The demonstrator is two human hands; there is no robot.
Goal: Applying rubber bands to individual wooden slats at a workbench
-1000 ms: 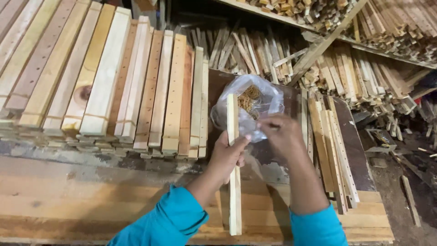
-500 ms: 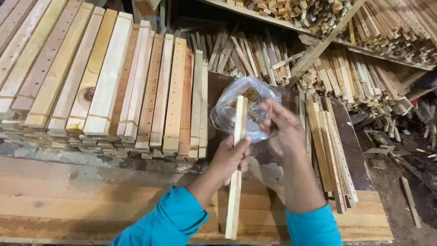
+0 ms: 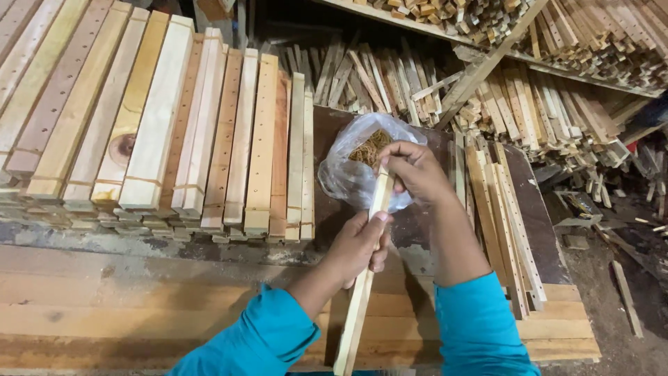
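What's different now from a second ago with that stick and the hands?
The right hand has come down from the clear plastic bag onto the top end of the wooden slat, fingers pinching there. The slat has tilted, its top leaning further right. The left hand still grips the slat mid-length; the bag and the stacked drilled slats stayed put.

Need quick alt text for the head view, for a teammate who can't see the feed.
The left hand grips a thin wooden slat upright while the right hand pinches its top end, in front of a clear plastic bag holding small brownish pieces. Drilled slats lie in rows on the left, and loose sticks are piled behind and right.
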